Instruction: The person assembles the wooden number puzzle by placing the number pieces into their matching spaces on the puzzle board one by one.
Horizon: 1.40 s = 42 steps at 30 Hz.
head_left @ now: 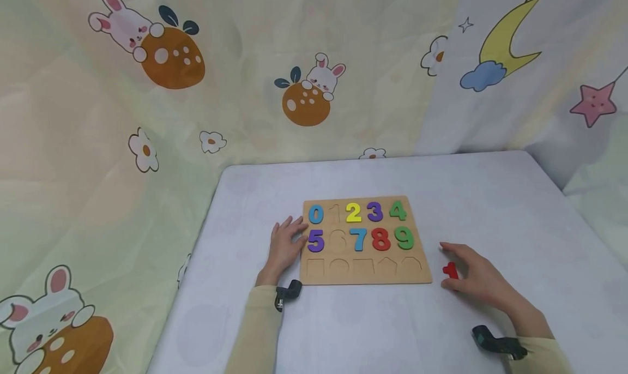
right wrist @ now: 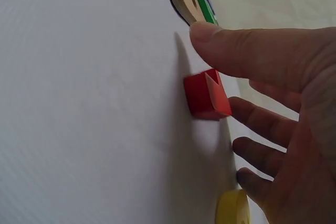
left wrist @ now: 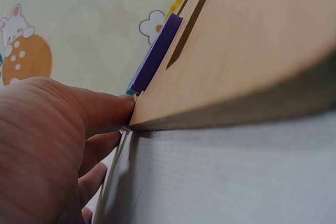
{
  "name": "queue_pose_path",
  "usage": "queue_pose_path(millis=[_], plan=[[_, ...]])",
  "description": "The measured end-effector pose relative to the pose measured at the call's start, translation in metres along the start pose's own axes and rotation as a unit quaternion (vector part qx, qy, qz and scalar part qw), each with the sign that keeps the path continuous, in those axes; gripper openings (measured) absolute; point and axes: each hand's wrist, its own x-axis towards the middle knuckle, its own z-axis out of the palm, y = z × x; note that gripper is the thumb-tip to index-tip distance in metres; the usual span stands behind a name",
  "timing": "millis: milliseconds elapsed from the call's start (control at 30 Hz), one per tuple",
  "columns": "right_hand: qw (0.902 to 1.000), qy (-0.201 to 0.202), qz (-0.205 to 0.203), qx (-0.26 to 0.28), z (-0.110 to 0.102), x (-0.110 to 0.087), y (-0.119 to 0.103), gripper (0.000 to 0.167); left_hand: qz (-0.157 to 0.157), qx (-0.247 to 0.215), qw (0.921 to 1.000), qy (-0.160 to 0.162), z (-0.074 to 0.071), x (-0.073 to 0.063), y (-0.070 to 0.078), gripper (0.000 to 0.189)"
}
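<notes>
The left hand [head_left: 283, 247] rests its fingers against the puzzle board [head_left: 365, 255] at 9 o'clock, gripping nothing. The right hand [head_left: 481, 275] has thumb and fingers apart around the red piece [head_left: 452, 272], apparently a 1, on the worktop [head_left: 353, 330] between 3 and 4 o'clock from the board. To lift, close thumb and forefinger evenly on its sides; align with the engraved 1 slot [head_left: 336, 214], toward 10 o'clock on the board. Legible raised numerals: 0 [head_left: 311, 215], 2 [head_left: 354, 213], 3 [head_left: 376, 211], 4 [head_left: 400, 212], 5 [head_left: 316, 240], 7 [head_left: 360, 239], 8 [head_left: 380, 239], 9 [head_left: 409, 237]. No brand is readable.

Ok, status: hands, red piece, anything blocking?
Left hand touching number board. Right hand around red piece, no grip visible. Yellow piece close by; nothing seen between red piece and board.
</notes>
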Motion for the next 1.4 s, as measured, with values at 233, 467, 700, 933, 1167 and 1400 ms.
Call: queue_pose_path(millis=[233,467,700,933,1167,1400], plan=[[0.9995,-0.021,0.013,0.021,-0.005,-0.002,0.006,0.087,-0.003,-0.001,1.0000,-0.003,0.000,0.003,0.000,0.031],[0.9984,-0.046,0.021,0.025,-0.009,-0.007,0.005,0.085,-0.004,-0.001,1.0000,0.000,0.001,0.003,-0.001,0.031],[0.9986,-0.048,0.014,0.016,-0.011,-0.012,0.003,0.080,-0.003,0.001,1.0000,0.000,0.001,0.003,0.000,0.031],[0.9993,-0.030,0.021,0.012,-0.008,-0.012,0.002,0.073,-0.007,0.002,1.0000,-0.002,0.000,0.002,0.000,0.031],[0.9995,-0.012,0.027,-0.007,-0.003,-0.011,0.005,0.077,-0.006,0.001,1.0000,-0.004,0.001,0.001,-0.001,0.031],[0.9995,-0.009,0.030,-0.005,-0.003,-0.012,0.006,0.076,0.001,0.000,1.0000,-0.001,0.000,0.000,-0.001,0.031]])
